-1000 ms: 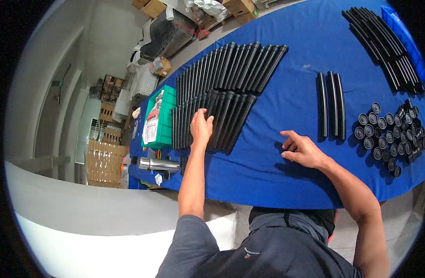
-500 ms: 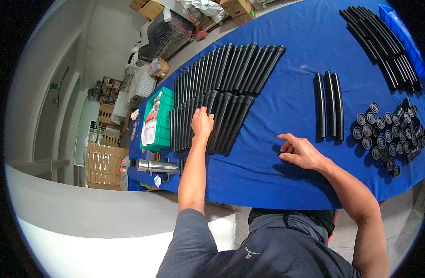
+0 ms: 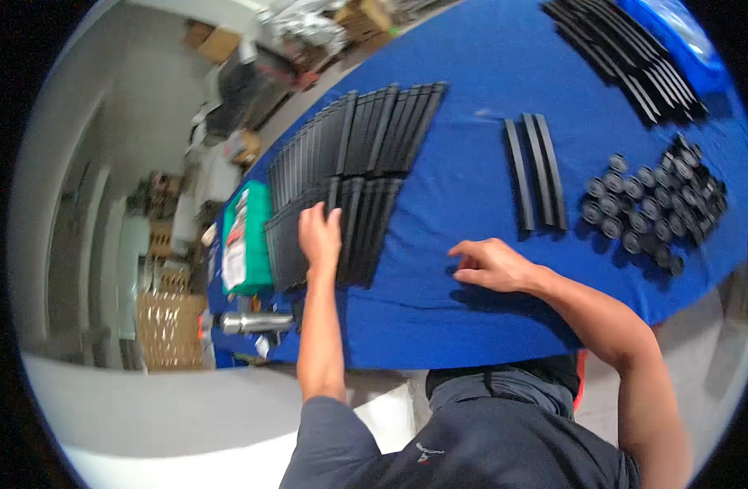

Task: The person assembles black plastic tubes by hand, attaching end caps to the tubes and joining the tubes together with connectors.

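My left hand [image 3: 320,236] is over the lower row of black tubes [image 3: 361,232], its fingers apart and touching or just above them; nothing shows in its grasp. Above that row lies a second row of black tubes [image 3: 374,130]. My right hand [image 3: 492,265] hovers over the blue cloth with thumb and fingers apart and nothing between them. Up and to its right lie three separate black tubes [image 3: 539,173]. Further right is a heap of round black caps [image 3: 651,204]. The picture is blurred by motion.
A green crate [image 3: 260,244] with printed paper stands left of the tubes, near a steel flask [image 3: 255,323]. More thin black tubes [image 3: 622,57] lie at the top right beside a blue bin [image 3: 675,37]. The blue cloth [image 3: 463,326] covers the table.
The whole view has shifted, so the table's things appear further left. The fingers of my left hand look more spread over the tubes. My right hand keeps about the same pose.
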